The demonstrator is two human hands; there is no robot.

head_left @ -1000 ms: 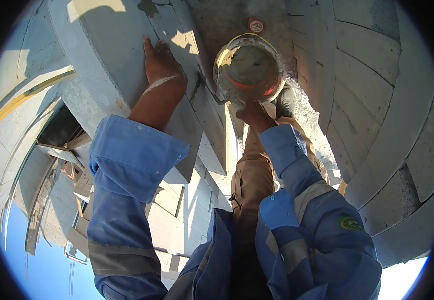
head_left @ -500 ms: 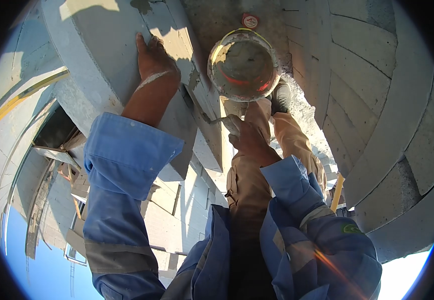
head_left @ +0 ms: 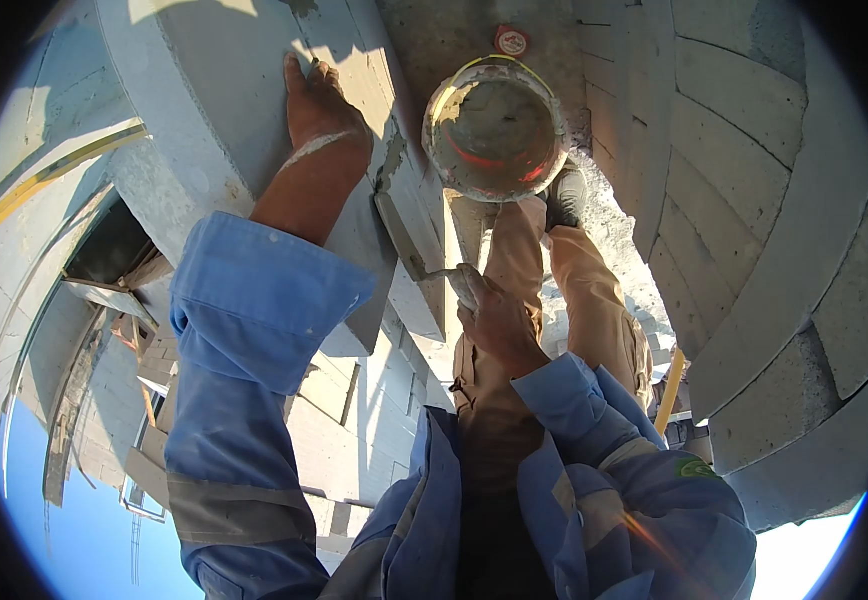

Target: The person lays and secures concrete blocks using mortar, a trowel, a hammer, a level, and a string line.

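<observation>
My left hand (head_left: 326,112) lies on a large pale grey block (head_left: 224,90) at the upper left, its fingers stretched out and partly apart near the block's edge. My right hand (head_left: 499,318) is wrapped round the handle of a trowel (head_left: 401,238). The trowel's narrow blade points up and left, against or very close to the side of the block wall. Wet mortar (head_left: 391,160) shows as a dark smear along the joint above the blade tip. A bucket (head_left: 432,150) of grey mortar stands in front of my legs.
A red and white tape measure (head_left: 510,41) lies on the floor beyond the bucket. A curved-looking block wall (head_left: 734,180) rises on my right. Behind my leg is a yellow stick (head_left: 671,390). At far left, a yellow-edged strip (head_left: 54,185) crosses more blockwork.
My right hand has come slightly down toward me, and the trowel blade now shows more fully along the wall face. My left hand stays on the block; the view has shifted slightly.
</observation>
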